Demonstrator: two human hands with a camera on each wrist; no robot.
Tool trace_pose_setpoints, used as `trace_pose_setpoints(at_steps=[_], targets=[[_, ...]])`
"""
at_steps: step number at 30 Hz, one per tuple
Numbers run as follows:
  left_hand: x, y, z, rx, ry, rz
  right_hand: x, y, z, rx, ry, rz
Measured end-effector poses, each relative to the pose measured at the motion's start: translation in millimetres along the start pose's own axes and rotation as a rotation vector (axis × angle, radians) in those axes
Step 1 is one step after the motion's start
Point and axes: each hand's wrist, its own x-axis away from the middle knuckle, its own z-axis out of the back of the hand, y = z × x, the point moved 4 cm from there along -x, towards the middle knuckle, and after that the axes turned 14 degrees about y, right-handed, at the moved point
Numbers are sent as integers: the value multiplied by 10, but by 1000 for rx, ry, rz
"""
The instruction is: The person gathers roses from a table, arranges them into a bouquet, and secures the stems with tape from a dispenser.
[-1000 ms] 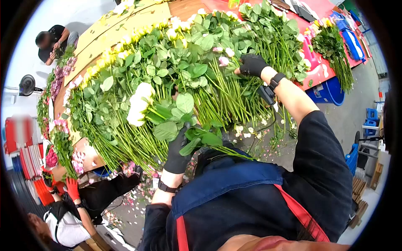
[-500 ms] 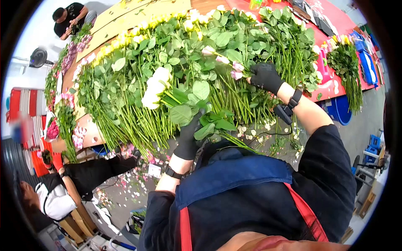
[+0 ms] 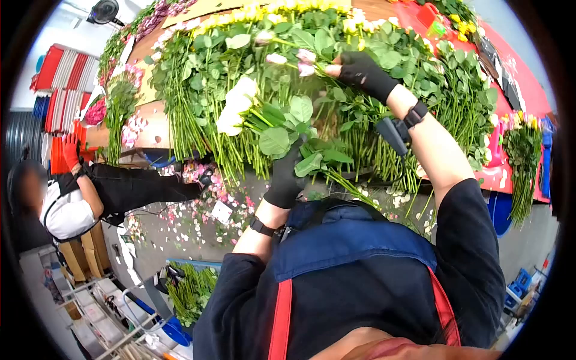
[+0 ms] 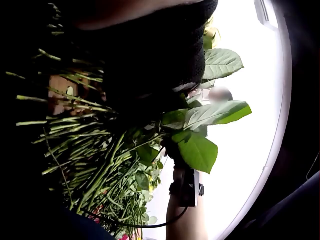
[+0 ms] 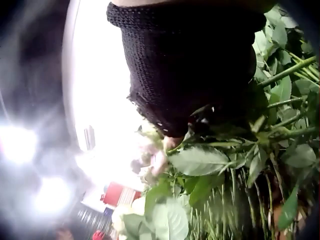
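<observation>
My left hand (image 3: 287, 180), in a black fingerless glove, grips the stems of a small bunch of white roses (image 3: 237, 107). Their heads point up and left, and broad green leaves (image 4: 200, 150) spread around the fist in the left wrist view. Farther forward and right, my right hand (image 3: 367, 77), gloved alike, pinches the stems of several pale pink roses (image 3: 306, 57) just below the heads. Those blooms (image 5: 157, 160) show past the fingertips in the right wrist view, above the bed of leafy rose stems (image 3: 210, 96).
A row of yellow roses (image 3: 264, 12) lines the far side of the table. At right, another bunch (image 3: 523, 162) overhangs the red tabletop beside a blue bucket (image 3: 499, 210). A person in red gloves (image 3: 71, 204) is at left. Petals (image 3: 174, 222) litter the floor.
My right hand has drawn the pink roses up and left, nearer the white ones. My left hand keeps its grip. The head view has swung, so the table appears farther right.
</observation>
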Motion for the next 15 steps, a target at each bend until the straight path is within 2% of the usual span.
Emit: trace_pose_setpoints(at_steps=[3,5,7,9,10,11,13,14,15], targets=[[6,-61,241,-30,36,216,-217,97,-2,-111,114,41],[-18,-16,374,46,51,129,-238,-51,78,124,262,30],[-59,26,523,49,50,-21,-87,-445,69,-13,378,230],[-44,-218,541,583,86,492,143,-828,-31,66,409,144],[-54,-323,546,743,88,628,340,-1094,-125,372,426,562],[-58,-424,553,899,108,768,479,-1021,-249,63,458,174],[-75,-699,560,1011,109,828,872,-1431,-652,73,413,218],[-63,-850,612,981,52,747,1010,-1464,-845,91,375,277],[-133,-696,737,806,87,522,1098,-1499,-1043,112,344,334]])
